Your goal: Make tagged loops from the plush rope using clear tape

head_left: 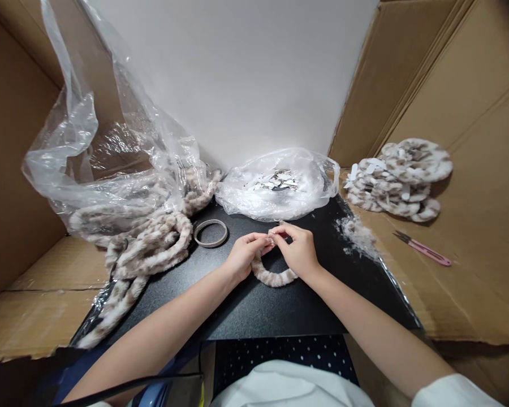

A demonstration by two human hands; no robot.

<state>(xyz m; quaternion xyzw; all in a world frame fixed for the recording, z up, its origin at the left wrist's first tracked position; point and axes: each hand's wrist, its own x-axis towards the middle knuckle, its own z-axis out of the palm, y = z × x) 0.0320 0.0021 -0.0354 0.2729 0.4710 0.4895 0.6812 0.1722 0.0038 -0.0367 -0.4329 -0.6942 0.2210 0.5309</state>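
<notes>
The fur loop (274,276) lies on the black mat (254,305), curving like a U under both hands, its two ends drawn up between them. The left hand (248,253) pinches one end with thumb and fingertips, and the right hand (297,249) pinches the other; the fingertips of the two hands meet above the loop, so the hands are together and closed on it. Just left of the loop, past the left hand, a bare ring (211,233) lies flat on the mat. Further left of the loop, a heap of fur cord (152,249) spills out of a big clear bag (102,152) and trails down the mat's edge. Behind the loop, against the white wall (237,73), sits a small clear bag (280,183) with pale bits inside that are too small to make out. Right of the loop, fluff scraps (356,232) lie at the mat's edge. Further right of the loop, on the cardboard (470,294), lie pink snips (424,249), and beyond them a pile of finished fur rings (401,178). Near the person, below the loop, a dotted cloth (280,350) shows under the mat.
</notes>
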